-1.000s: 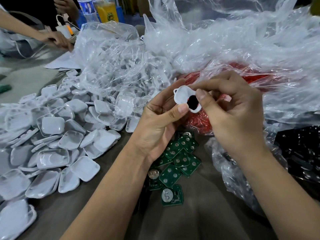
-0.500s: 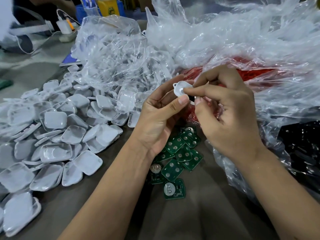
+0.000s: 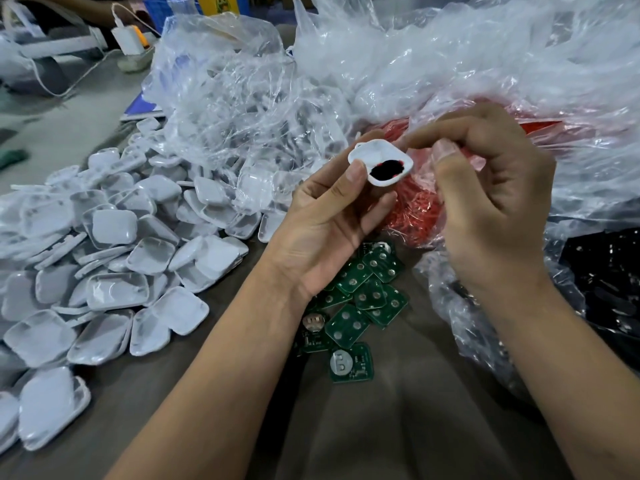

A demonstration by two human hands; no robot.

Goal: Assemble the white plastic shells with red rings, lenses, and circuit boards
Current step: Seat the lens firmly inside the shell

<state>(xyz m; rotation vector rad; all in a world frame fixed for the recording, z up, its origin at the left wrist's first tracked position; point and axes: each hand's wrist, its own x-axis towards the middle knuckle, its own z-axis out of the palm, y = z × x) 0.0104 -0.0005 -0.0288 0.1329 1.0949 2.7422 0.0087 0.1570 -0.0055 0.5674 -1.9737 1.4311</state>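
Seating the dark lens in the shell

Left hand [image 3: 325, 216] pinches the shell [image 3: 379, 161] mid-frame; right hand [image 3: 485, 202], curled, fingertip on rim, should press the lens [image 3: 386, 169] flat.

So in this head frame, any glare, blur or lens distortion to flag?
Head view: glare on the clear plastic bags; right hand fingertips slightly motion-blurred; held white shell and left hand sharp; wide-angle bending toward the edges; light soft and even.

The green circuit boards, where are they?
In the head view, the circuit boards lie heaped on the table at centre, under the left hand.
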